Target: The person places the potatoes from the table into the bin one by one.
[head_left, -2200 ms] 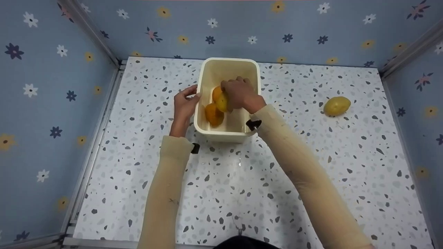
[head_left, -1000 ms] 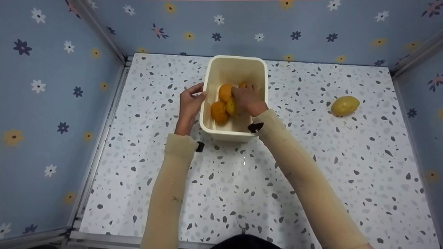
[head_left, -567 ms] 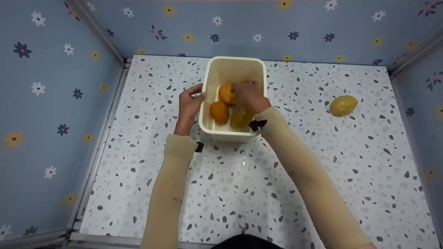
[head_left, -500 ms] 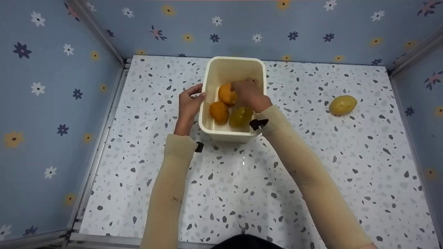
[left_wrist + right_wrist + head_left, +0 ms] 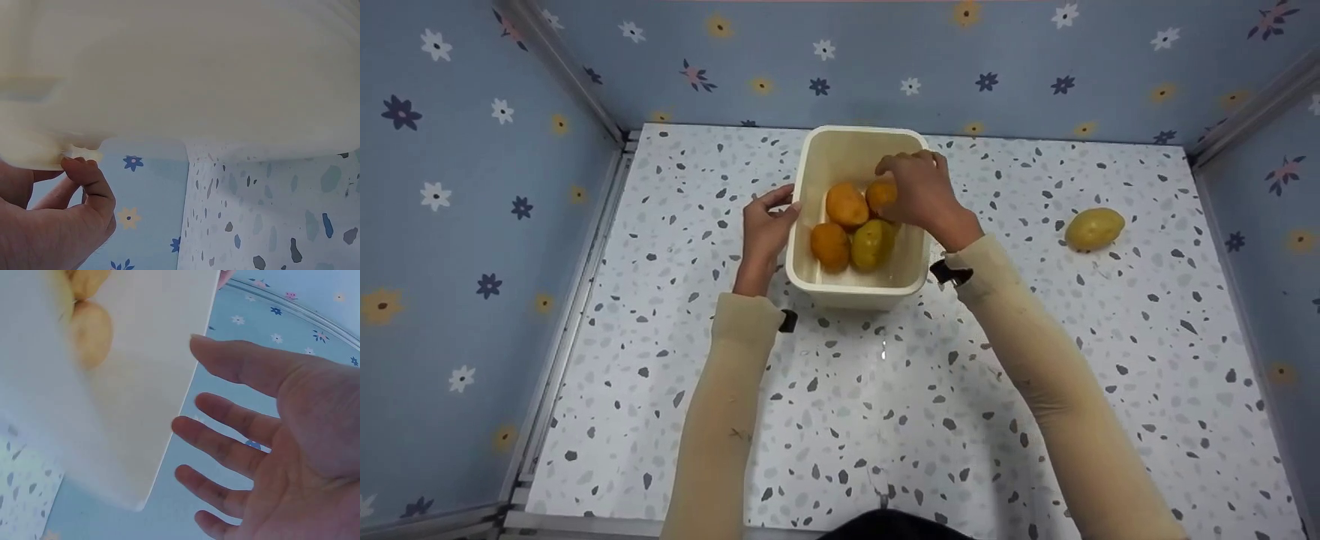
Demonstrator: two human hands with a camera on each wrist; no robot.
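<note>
A deep cream plastic bin [image 5: 855, 300] stands at the back middle of the table. My left hand [image 5: 766, 236] pinches its left rim between thumb and fingers; in the left wrist view the fingertips [image 5: 84, 169] curl at the rim. Over the bin's right rim is my right hand [image 5: 919, 187], with nothing in its grasp; the right wrist view shows its fingers spread apart. Inside lie a greenish-yellow lemon-shaped fruit [image 5: 873, 244] and three orange fruits: one in the middle [image 5: 847, 205], one at front left [image 5: 830, 247], and another [image 5: 879, 195] partly hidden by my right hand.
A second yellow lemon-shaped fruit [image 5: 1095, 229] lies on the speckled table [image 5: 1005, 420] to the right. Blue flowered panels [image 5: 870, 45] enclose the back and both sides.
My right hand let go of the yellow fruit inside the bin, then rose toward the right rim, uncovering the orange fruit below. The left hand stays at the left rim.
</note>
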